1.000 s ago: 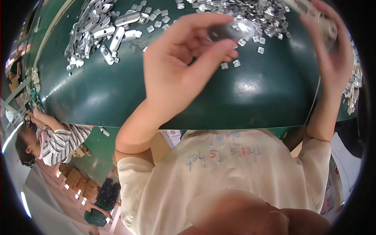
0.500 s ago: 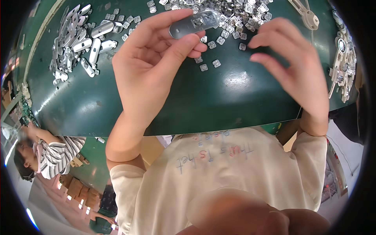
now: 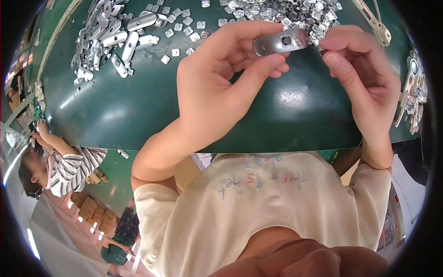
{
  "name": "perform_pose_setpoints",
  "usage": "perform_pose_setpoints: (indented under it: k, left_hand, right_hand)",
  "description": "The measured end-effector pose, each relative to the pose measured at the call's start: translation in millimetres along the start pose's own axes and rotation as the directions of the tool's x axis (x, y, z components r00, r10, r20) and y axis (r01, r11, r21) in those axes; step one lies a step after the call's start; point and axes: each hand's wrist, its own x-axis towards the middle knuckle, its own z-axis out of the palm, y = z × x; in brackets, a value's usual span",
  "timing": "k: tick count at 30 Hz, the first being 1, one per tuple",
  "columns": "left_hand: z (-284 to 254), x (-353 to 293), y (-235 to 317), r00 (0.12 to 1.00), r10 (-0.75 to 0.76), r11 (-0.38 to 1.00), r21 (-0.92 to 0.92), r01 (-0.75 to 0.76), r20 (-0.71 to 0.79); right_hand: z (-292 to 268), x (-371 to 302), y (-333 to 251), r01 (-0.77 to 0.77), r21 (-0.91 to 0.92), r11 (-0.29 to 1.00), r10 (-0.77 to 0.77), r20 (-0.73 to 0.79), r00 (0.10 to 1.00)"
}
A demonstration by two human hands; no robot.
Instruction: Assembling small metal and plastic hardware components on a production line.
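Note:
My left hand (image 3: 221,78) grips a silver, elongated metal cover (image 3: 268,46) with rounded ends between thumb and fingers. It is held above the green table, and a small square recess shows on its upper face. Just right of the cover's far end is my right hand (image 3: 367,69), thumb and forefinger pinched together. A tiny dark bit shows between those fingertips, too small to name, and it looks apart from the cover. Behind both hands lies a heap of small square metal pieces (image 3: 286,21), with several more scattered to its left.
A pile of similar elongated metal covers (image 3: 130,46) lies at the table's left. Pale metal assemblies (image 3: 411,87) line the right edge, and a pale arm-like part (image 3: 380,34) stands at the far right. Beyond the green table (image 3: 138,111), a person in stripes (image 3: 76,166) works at the left.
My left hand has moved right with the cover, which now shows a different face. My right hand has gone from open fingers to a pinch, and the view has shifted slightly.

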Motion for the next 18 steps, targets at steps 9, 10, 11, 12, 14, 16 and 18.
perform_pose_setpoints:
  k: [9, 10, 11, 12, 14, 16, 18]
  left_hand:
    - [9.6, -10.4, -6.3, 0.995, 0.100, 0.990, -0.096, -0.099, 0.004]
    - [10.6, -9.4, -7.6, 0.995, 0.096, 0.991, -0.095, -0.095, 0.003]
    - [11.4, -8.2, -8.9, 0.996, 0.092, 0.991, -0.094, -0.091, 0.002]
    - [11.2, -7.3, -9.5, 0.996, 0.090, 0.992, -0.093, -0.090, -0.002]
    - [11.5, -4.9, -9.9, 0.996, 0.085, 0.995, -0.062, -0.084, 0.021]
    - [11.9, -4.2, -5.2, 0.998, 0.058, 0.995, -0.086, -0.057, 0.009]
    - [7.8, -6.3, -2.1, 0.999, 0.038, 0.993, -0.108, -0.039, -0.015]
  right_hand:
    - [24.8, 4.5, 26.5, 0.191, 0.299, 0.935, -0.218, 0.059, 0.974]
    - [25.7, 5.2, 28.2, 0.169, 0.407, 0.898, -0.202, 0.039, 0.979]
    - [22.7, 4.6, 27.3, 0.167, 0.407, 0.898, -0.201, 0.041, 0.979]
    - [17.5, 4.1, 24.4, 0.009, 0.438, 0.899, -0.067, 0.117, 0.991]
    - [10.9, 5.3, 19.3, -0.152, 0.455, 0.877, 0.065, 0.201, 0.977]
    - [8.9, 8.5, 15.0, -0.193, 0.357, 0.914, 0.117, 0.224, 0.967]
    - [5.2, 15.4, 12.1, -0.112, 0.341, 0.933, 0.035, 0.225, 0.974]
